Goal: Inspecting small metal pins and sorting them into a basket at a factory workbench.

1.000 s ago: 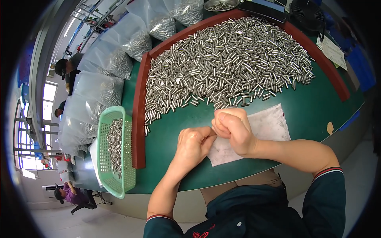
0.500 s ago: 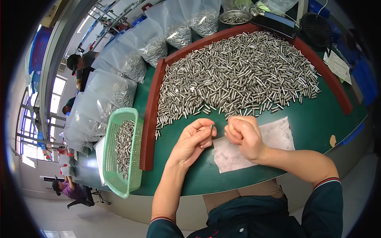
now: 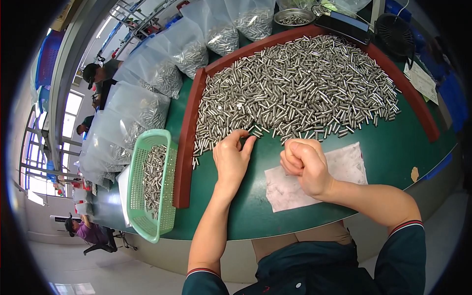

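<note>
A wide heap of small metal pins [image 3: 300, 83] covers the far part of the green table. At its near left edge is my left hand [image 3: 232, 155], thumb and forefinger apart, with the fingertips by the outermost pins. I see nothing held between them; the other fingers are partly hidden behind the hand. My right hand [image 3: 309, 167] is closed in a fist above a stained white cloth [image 3: 344, 164], to the right of my left hand. Whatever the fist may hold is hidden by the fingers.
A dark red wooden border [image 3: 186, 152] frames the heap. Left of it stands a green plastic basket [image 3: 169, 196] with pins inside. Several clear bags [image 3: 191, 51] of pins line the far left. A metal bowl [image 3: 294, 17], a phone [image 3: 343, 27] and a small black fan [image 3: 395, 37] are at the back.
My left hand has moved forward and left to the heap's edge; the pin seen in its pinch is no longer visible, and its thumb and forefinger have parted. The right fist has barely moved.
</note>
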Tool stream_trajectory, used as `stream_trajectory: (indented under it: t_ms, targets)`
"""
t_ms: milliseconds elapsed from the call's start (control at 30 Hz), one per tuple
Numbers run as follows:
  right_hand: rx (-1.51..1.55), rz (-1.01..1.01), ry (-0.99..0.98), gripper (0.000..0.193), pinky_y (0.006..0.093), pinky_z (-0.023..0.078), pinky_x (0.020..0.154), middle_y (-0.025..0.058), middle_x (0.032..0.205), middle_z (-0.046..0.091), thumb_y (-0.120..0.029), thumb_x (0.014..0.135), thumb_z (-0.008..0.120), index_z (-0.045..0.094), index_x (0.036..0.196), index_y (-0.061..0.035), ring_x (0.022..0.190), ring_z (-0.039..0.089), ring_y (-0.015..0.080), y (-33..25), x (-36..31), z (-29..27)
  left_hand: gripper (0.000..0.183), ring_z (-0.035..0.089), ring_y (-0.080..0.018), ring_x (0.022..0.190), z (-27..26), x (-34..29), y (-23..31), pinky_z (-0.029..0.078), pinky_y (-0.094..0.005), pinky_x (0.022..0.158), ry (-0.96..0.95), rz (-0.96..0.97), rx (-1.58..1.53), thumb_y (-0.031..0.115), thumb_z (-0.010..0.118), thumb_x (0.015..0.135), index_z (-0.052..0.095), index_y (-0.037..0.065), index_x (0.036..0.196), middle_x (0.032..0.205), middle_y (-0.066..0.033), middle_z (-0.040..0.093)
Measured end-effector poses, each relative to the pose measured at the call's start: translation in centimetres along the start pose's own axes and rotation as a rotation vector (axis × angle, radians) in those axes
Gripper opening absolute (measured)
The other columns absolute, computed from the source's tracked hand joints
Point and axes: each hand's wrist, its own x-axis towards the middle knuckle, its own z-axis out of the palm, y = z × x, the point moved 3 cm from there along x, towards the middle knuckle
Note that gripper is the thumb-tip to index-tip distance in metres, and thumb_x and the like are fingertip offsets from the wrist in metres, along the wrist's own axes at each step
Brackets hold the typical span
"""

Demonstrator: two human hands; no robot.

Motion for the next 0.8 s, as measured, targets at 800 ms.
stream_trajectory:
  t_ms: [800]
  targets:
    - [0.006, -0.052, -0.002, 0.033, 0.0231, 0.019, 0.043, -0.0023, 0.045, 0.026, -0.017, 0.082, 0.034, 0.027, 0.051, -0.009, 0.043, 0.022, 0.0069, 0.2, 0.1, -0.4, 0.016, 0.029, -0.0103, 0.042, -1.5, -2.9, 3.4, 0.027, -0.027, 0.04, -0.625, 0.085, -0.192, 0.01, 0.067, 0.066, 0.06, 0.0, 0.075, 0.046, -0.0009, 0.031]
